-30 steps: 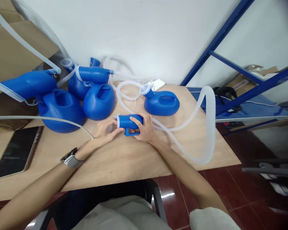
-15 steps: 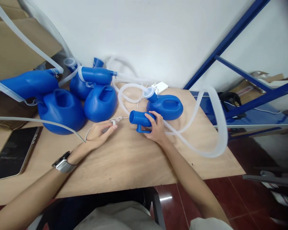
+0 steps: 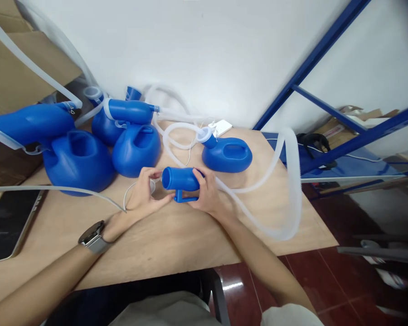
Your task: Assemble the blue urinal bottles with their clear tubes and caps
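Note:
My right hand [image 3: 209, 192] is wrapped around a blue urinal funnel [image 3: 181, 178], a tubular piece with a small handle underneath and its round mouth turned left. A translucent corrugated hose [image 3: 240, 206] runs off from behind that hand and loops to the right. Close to the mouth, my left hand [image 3: 144, 194] has its fingers and thumb curved around a translucent plastic cap [image 3: 153, 186], partly hidden by the fingers. Just behind the hands, a blue urinal bottle [image 3: 227, 155] lies on the table with a pale ring on its neck.
Several other blue urinal bottles [image 3: 136, 151] crowd the left, with hoses against the wall. A phone [image 3: 12, 222] lies at the left edge, and a pale cable [image 3: 71, 191] crosses to my left wrist. Cardboard boxes [image 3: 30, 68] stand behind; a blue metal rack [image 3: 313, 63] is right.
The right hand has brought the urinal funnel left, and the left hand has turned so its fingers sit by the funnel's mouth. The gap between the hands has closed.

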A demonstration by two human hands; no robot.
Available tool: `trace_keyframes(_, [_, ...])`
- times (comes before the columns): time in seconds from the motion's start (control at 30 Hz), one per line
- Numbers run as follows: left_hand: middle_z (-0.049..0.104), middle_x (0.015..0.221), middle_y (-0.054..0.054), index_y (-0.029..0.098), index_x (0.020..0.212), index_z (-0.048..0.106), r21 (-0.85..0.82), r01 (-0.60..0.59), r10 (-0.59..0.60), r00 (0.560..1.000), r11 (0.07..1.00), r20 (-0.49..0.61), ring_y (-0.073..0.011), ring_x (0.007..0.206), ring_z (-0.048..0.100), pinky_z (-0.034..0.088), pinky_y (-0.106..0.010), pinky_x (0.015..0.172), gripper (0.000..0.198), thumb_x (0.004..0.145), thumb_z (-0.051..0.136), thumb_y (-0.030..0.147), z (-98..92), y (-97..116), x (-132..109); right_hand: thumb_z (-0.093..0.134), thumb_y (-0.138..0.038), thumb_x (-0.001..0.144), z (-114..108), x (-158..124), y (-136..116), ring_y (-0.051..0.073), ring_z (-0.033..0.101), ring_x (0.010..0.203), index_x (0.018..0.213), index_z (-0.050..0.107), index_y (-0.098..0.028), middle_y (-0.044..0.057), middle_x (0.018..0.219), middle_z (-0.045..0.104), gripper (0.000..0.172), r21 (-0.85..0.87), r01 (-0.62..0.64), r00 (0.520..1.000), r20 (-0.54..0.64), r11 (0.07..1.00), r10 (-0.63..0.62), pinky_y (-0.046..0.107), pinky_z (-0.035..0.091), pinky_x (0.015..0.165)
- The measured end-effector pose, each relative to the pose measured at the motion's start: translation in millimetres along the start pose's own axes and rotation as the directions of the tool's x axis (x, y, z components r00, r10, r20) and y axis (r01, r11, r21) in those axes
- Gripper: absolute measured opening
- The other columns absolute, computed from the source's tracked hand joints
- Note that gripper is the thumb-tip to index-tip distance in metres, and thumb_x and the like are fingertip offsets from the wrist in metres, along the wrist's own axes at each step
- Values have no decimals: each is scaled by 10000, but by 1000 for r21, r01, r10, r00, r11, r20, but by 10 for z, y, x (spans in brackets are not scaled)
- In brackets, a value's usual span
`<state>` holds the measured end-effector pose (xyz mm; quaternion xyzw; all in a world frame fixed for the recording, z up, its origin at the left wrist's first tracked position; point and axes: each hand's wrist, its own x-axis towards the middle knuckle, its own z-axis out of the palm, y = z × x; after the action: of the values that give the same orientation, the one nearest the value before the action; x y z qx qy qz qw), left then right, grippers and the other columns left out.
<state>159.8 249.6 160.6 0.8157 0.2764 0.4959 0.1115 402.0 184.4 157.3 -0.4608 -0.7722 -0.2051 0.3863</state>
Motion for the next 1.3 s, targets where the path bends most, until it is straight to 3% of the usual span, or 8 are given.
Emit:
trace_keyframes(0.17, [591, 1438, -170, 216, 1542, 456, -81, -59, 71, 986, 995, 153, -297, 1292, 658, 595, -463, 1071, 665, 934, 694, 338, -123, 27, 20, 636, -374, 1010, -14, 22, -80, 333, 532, 1449, 1607, 298, -248, 196, 1557, 509, 697, -17, 94, 993, 80, 995, -92, 543, 469, 1173])
trace_keyframes(0.43, [707, 1322, -140, 222, 1524, 513, -284, 31, 20, 984, 958, 174, -160, 935, 770, 653, -237, 776, 582, 974, 702, 222, -249, 28, 19, 644, -510, 1033, -69, 13, 91, 340, 586, 1361, 1622, 379, -180, 227, 1466, 569, 725, -50, 70, 994, 91, 996, -65, 516, 500, 1121])
trace_keyframes(0.6, [705, 1354, -160, 208, 1552, 509, -213, 290, -231, 937, 933, 262, -210, 924, 767, 665, -318, 761, 848, 850, 844, 544, -223, 77, -19, 667, -490, 1020, -29, 41, -7, 363, 572, 1343, 1578, 447, -157, 241, 1453, 569, 686, -75, 132, 990, 63, 988, -127, 526, 486, 1103])
trace_keyframes(0.77, [749, 1197, -143, 162, 1284, 653, -197, 480, -419, 862, 855, 284, -234, 894, 752, 642, -338, 733, 687, 776, 843, 583, -237, 86, 2, 431, -825, 1020, -145, 142, 95, 348, 608, 1284, 1549, 488, -65, 261, 1362, 611, 928, 103, 183, 982, 33, 978, -187, 493, 546, 1036])
trace_keyframes(0.9, [712, 1044, -87, 170, 1261, 592, -307, 549, -510, 836, 778, 203, -183, 810, 694, 566, -247, 606, 677, 751, 861, 525, -251, 38, 37, 619, -371, 1060, -212, 69, 254, 219, 662, 860, 1099, 715, -133, 132, 955, 706, 260, 42, 33, 995, -96, 999, -28, 353, 562, 759])
trace_keyframes(0.97, [685, 1041, -71, 181, 1244, 569, -344, 528, -508, 848, 777, 154, -170, 811, 673, 580, -262, 644, 653, 752, 857, 498, -244, 28, 42, 609, -273, 1054, -191, 19, 231, 157, 594, 673, 911, 699, -171, 54, 763, 671, 197, 151, -109, 994, 9, 983, 109, 303, 488, 636])
trace_keyframes(1.17, [703, 1183, -104, 203, 1230, 559, -432, 471, -414, 882, 769, 225, -192, 917, 700, 607, -303, 764, 589, 762, 848, 414, -258, 108, 18, 507, -617, 1086, -33, 17, 9, 156, 667, 783, 1337, 675, -204, 65, 1017, 731, 512, 557, -767, 639, 614, 320, 464, 293, 575, 707])
trace_keyframes(1.3, [729, 1062, -80, 188, 1136, 593, -410, 566, -490, 824, 715, 283, -190, 846, 685, 578, -279, 724, 548, 728, 836, 461, -281, 180, 66, 587, -676, 1021, 5, 41, 17, 127, 628, 785, 1302, 681, -232, 44, 1086, 655, 533, 664, -743, 628, 646, 86, 433, 287, 610, 764])
